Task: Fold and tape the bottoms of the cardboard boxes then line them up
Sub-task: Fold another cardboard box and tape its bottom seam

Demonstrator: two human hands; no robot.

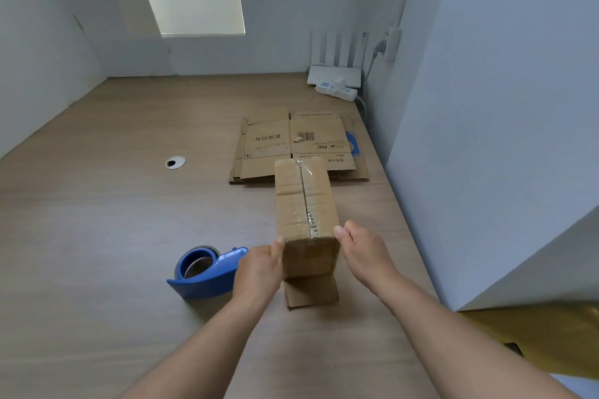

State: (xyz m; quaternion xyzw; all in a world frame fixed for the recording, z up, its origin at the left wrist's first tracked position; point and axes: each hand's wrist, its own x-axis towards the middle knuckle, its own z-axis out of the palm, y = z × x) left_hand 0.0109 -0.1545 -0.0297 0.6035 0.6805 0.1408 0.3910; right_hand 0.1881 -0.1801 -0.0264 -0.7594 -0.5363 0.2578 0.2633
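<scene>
A small brown cardboard box (304,204) stands on the wooden table (113,204), its bottom facing up with clear tape along the centre seam. My left hand (259,269) presses its near left side and my right hand (363,253) presses its near right side, thumbs at the top edge. A loose flap sticks out underneath toward me. A blue tape dispenser (204,272) lies just left of my left hand. A stack of flattened cardboard boxes (291,142) lies behind the box.
A round cable hole (175,162) sits in the table to the left. A white power strip (335,91) and a white router (337,58) occupy the far right corner. A wall runs along the right edge. A yellowish object (534,337) lies at lower right.
</scene>
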